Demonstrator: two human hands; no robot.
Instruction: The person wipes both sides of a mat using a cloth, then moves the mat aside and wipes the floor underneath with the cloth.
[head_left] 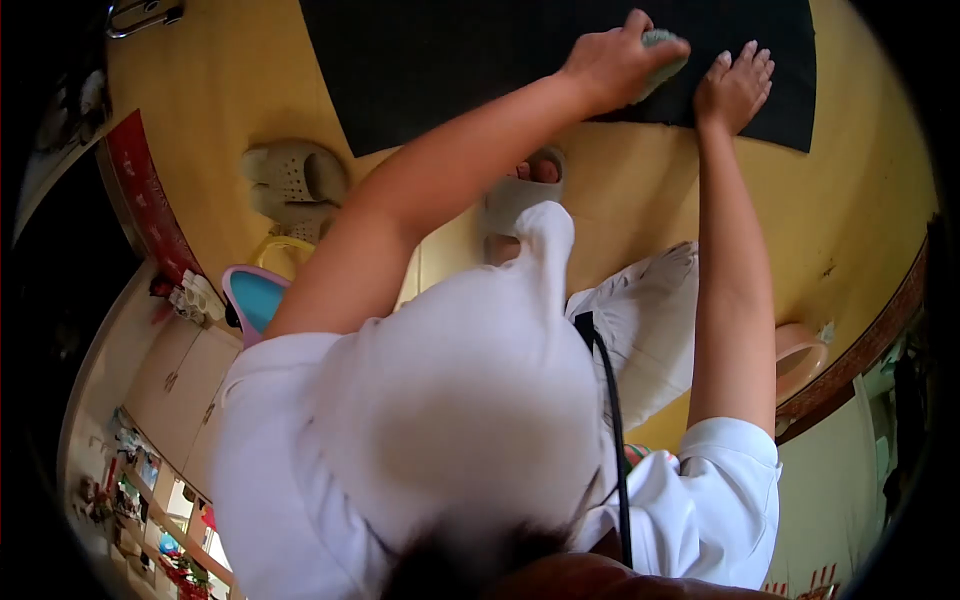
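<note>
A black mat [480,60] lies flat on the yellow floor. My left hand [615,68] is closed around what looks like a pale grey-green scrub brush [660,72], held against the mat near its lower edge; fingers cover part of it. To the right, my right hand [735,88] rests palm down on the mat with fingers stretched out and nothing in it. The lower corner of the mat lies just right of that hand.
A foot in a grey slipper [525,190] is below the mat. Beige clogs [295,175] stand at left, beside a blue-and-pink basin [250,295]. A pinkish round container [800,360] sits at right. White cabinets [175,385] line the left side.
</note>
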